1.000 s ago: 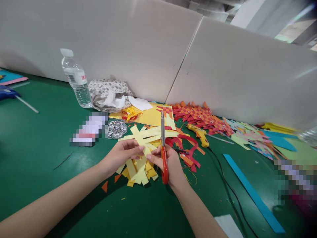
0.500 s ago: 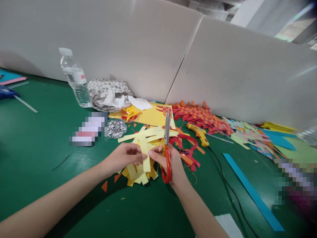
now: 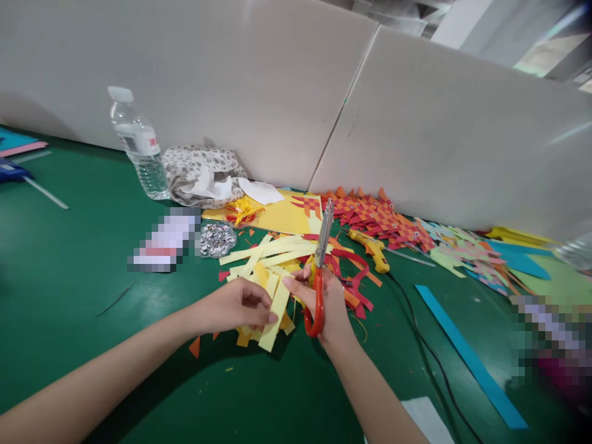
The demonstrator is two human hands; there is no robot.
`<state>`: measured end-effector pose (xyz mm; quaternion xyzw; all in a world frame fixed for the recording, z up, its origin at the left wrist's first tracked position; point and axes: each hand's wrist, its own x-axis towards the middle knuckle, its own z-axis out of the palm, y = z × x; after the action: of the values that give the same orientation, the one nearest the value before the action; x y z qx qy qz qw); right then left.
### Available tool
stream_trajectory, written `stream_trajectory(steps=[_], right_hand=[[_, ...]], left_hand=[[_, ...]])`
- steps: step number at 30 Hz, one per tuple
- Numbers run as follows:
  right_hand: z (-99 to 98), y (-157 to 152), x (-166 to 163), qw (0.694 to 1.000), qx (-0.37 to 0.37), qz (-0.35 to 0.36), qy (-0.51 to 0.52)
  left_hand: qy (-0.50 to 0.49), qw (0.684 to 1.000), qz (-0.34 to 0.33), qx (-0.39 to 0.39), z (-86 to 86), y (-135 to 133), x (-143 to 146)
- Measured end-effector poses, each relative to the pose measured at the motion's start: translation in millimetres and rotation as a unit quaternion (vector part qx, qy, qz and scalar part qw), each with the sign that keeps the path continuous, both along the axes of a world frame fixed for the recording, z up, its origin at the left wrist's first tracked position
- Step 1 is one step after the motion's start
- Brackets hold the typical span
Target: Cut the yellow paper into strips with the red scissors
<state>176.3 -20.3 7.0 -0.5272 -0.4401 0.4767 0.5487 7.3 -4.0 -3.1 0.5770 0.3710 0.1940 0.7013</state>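
A pale yellow paper strip (image 3: 272, 330) slants between my two hands above a heap of cut yellow strips (image 3: 271, 248). My left hand (image 3: 235, 305) pinches the strip near its lower end, thumb against its edge. Red-handled scissors (image 3: 315, 313) hang on my right hand (image 3: 333, 302), blades pointing up and away and seemingly together. The thumb of that same hand presses on the strip's upper end. Red and orange paper scraps (image 3: 357, 290) lie just beyond my right hand.
Behind the heap are a water bottle (image 3: 143, 148), a patterned cloth bag (image 3: 203, 163), a container of googly eyes (image 3: 217, 239) and red-orange woven paper fish (image 3: 374, 216). A yellow glue gun (image 3: 372, 250) trails its cord rightward, near a blue strip (image 3: 469, 354). A grey partition (image 3: 240, 80) borders the table.
The pale yellow strip has tilted, its lower end swinging down and left. My left hand has shifted slightly down and right; the scissors' tips have leaned right.
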Motion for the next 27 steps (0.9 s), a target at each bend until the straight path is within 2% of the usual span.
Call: stream_trajectory(steps=[8,17,22,27], right_hand=[[-2.0,0.9,0.5,1.000,0.011,-0.009,0.017],[-1.7,0.9,1.0,0.999,0.001,-0.033,0.011],[-2.2,3.8,4.3,0.996,0.015,-0.070,0.056],[-1.1,7.8,10.0,0.990,0.026,-0.107,0.091]], left_hand=[[0.016,1.000,-0.007,0.000,4.6,0.3,0.6],[0.024,1.000,-0.005,-0.007,2.2,1.6,-0.1],[-0.003,1.000,0.018,0.001,-2.1,1.8,2.4],[0.004,0.997,0.074,-0.025,0.9,4.8,2.9]])
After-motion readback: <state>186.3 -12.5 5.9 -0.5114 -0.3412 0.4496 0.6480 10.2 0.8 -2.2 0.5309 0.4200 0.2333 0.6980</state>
